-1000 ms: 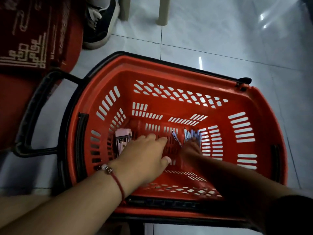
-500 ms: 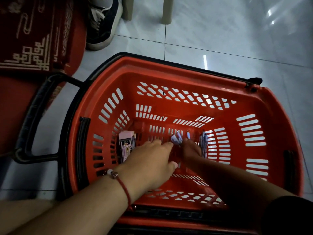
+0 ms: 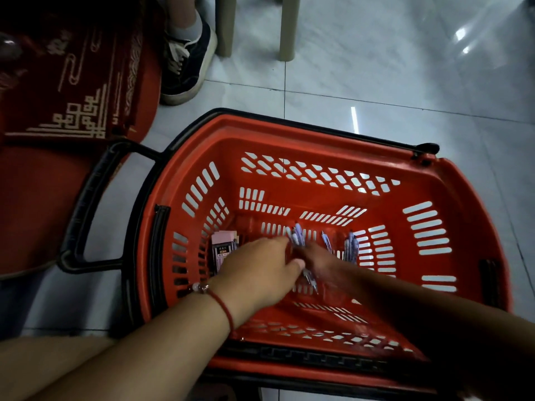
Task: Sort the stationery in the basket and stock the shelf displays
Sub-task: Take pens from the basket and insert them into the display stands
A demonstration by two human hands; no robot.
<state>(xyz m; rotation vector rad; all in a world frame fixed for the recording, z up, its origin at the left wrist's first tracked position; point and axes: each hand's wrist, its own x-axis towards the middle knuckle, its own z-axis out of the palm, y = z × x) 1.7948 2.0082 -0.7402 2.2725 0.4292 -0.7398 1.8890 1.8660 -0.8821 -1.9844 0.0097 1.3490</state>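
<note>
Basket [image 3: 451, 204]: red, slotted, on pale tiled floor [image 3: 405, 68].
Left hand [image 3: 257, 270]: inside basket, fingers reaching toward 1 o'clock, meeting bundled pens [image 3: 298, 235].
Right hand [image 3: 321, 261]: blurred, gripping those pens.
Pink packets [image 3: 223, 244]: 9 o'clock corner.
Loose pens [image 3: 351, 247]: 2 o'clock.

Glossy pale tiled floor [image 3: 376, 68], red patterned rug [image 3: 72, 91] at left, beige chair legs [image 3: 286, 27].

Both forearms are bare down to the hands. The left wrist wears a thin red cord bracelet [image 3: 224, 309] strung with a few pale, rounded beads [image 3: 200, 287] on its outer side. The left hand [image 3: 257, 273] has short nails. The right hand [image 3: 321, 263] lies in shadow and is blurred; at the elbow sits a dark sleeve edge [image 3: 492, 363].
</note>
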